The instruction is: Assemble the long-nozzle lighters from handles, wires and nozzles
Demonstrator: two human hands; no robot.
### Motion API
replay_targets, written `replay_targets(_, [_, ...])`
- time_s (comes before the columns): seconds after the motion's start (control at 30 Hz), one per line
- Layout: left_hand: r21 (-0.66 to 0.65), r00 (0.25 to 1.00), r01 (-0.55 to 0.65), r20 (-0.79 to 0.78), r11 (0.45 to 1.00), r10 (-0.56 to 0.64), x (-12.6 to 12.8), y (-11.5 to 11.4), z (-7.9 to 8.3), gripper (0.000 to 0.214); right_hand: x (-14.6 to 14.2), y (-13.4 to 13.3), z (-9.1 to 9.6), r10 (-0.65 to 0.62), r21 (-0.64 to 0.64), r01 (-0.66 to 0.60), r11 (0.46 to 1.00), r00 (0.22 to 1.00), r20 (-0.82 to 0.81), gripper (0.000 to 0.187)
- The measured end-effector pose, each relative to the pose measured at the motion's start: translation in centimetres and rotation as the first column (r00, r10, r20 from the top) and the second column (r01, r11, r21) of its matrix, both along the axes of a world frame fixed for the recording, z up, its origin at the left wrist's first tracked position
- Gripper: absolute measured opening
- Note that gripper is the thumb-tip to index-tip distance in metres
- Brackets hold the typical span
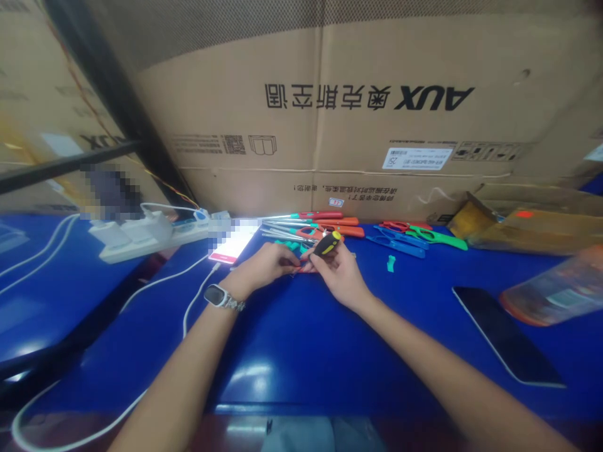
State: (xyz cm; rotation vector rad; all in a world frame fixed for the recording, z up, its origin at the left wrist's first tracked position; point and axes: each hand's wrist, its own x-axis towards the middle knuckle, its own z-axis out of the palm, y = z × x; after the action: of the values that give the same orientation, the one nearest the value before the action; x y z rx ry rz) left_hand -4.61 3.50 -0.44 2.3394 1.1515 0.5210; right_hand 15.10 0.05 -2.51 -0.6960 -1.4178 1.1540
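Observation:
My right hand (346, 273) is closed round a screwdriver with a black and yellow handle (326, 244), which leans with its butt end up. My left hand (266, 267) pinches one end of a small red plastic part (306, 270), and fingertips of my right hand reach its other side. Most of that part is covered by fingers. Just beyond my hands lie several long-nosed lighters (325, 215) with red and orange handles and metal tubes. Small teal plastic pieces (285, 245) sit close to my left fingers.
Right of the lighters lie blue plastic handle pieces (398, 243) and a green one (438, 236), plus a loose teal clip (391, 263). A dark phone (506, 336), clear jar (560, 292) and torn carton (518, 229) stand right. A lit phone (233, 242), cables and power strip (160, 237) occupy the left.

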Motion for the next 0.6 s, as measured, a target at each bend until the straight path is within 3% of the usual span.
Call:
replay_targets(0.1, [0.002, 1.0, -0.011, -0.01, 1.0, 0.011, 0.1, -0.1, 0.1, 0.01, -0.1, 0.0, -0.2, 0.002, 0.021, -0.003, 1.0, 0.999, 0.033, 0.021])
replay_targets(0.27, [-0.012, 0.998, -0.036, -0.046, 0.999, 0.036, 0.1, -0.3, 0.1, 0.015, 0.7, 0.4, 0.8, -0.053, -0.009, 0.053, 0.999, 0.997, -0.06, 0.026])
replay_targets(0.6, [-0.092, 0.992, -0.11, -0.071, 0.99, 0.104, -0.6, -0.6, 0.1, 0.015, 3.0, 1.9, 1.3, -0.195, -0.171, 0.16, 0.972, 0.958, -0.212, 0.032])
